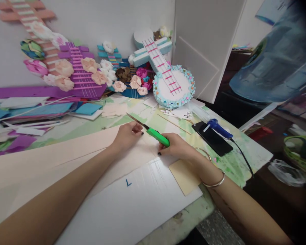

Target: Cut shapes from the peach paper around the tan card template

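Observation:
My right hand point(177, 146) is wrapped round the green handle of a utility knife point(158, 136). Its long dark blade points up and to the left, above the paper and past my left fingertips. My left hand point(129, 134) rests on a long sheet of pale pink paper point(79, 158), its fingers curled in; whatever they may pinch is hidden. Under the paper lies a white board point(142, 207) with scored lines and a blue L-shaped mark. A small yellowish paper piece point(185, 177) lies on the board, below my right wrist.
A blue glue gun point(219, 128) lies on a black phone point(211, 137) at right, its cord trailing over the table edge. Decorated instrument models, including a round light-blue one point(173, 85), stand along the wall. Coloured scraps point(40, 112) pile up at left. A thin stick point(173, 123) lies behind my hands.

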Demonstrator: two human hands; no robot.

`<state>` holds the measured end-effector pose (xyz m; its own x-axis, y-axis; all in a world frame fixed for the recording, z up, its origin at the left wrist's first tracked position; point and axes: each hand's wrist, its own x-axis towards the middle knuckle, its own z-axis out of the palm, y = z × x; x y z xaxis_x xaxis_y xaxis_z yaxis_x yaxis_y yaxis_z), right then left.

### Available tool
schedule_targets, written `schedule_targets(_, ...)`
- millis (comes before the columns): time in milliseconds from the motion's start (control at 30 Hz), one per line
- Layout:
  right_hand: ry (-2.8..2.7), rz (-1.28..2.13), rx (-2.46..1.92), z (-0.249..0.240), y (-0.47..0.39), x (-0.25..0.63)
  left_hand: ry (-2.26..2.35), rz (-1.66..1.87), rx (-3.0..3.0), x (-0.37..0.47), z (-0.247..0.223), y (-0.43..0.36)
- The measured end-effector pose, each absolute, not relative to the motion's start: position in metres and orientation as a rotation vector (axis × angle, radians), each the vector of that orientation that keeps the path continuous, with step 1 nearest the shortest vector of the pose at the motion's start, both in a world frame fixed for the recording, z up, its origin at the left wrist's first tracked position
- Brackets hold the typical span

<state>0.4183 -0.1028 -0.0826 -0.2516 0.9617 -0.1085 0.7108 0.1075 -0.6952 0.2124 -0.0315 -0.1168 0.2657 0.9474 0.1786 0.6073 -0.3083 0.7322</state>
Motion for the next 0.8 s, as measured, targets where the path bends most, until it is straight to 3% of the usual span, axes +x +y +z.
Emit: schedule_targets(800, -2.057, 0.866, -1.704, -0.0877, -0.1027, 0.4174, 1.463, 0.888, 2.097, 0.2143, -0.1154, -0.0296)
